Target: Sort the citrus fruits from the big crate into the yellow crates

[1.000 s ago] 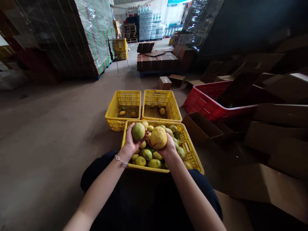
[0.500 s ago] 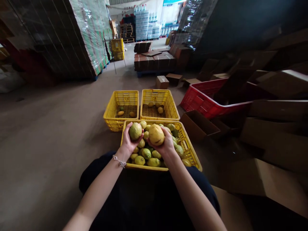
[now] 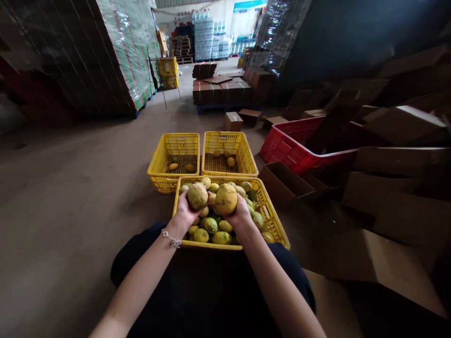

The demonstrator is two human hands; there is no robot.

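My left hand is closed around a round, yellow-green lemon with a mottled skin. Beside it, my right hand grips a yellower, bumpy lemon. Both fruits are held up side by side over the front yellow crate. Many green and yellow lemons lie in that crate, some hidden behind my hands. Beyond it stand two more yellow crates, a left one and a right one, each with a few fruits on its slatted floor.
To the right are a red crate, an open cardboard box and a heap of cartons. Flattened cardboard on a pallet lies further back. A tall film-wrapped stack rises at the left.
The lemon in my left hand has turned, showing a paler side; the right one has rotated slightly too. Both hands stay over the front crate. The whole view has shifted a little.
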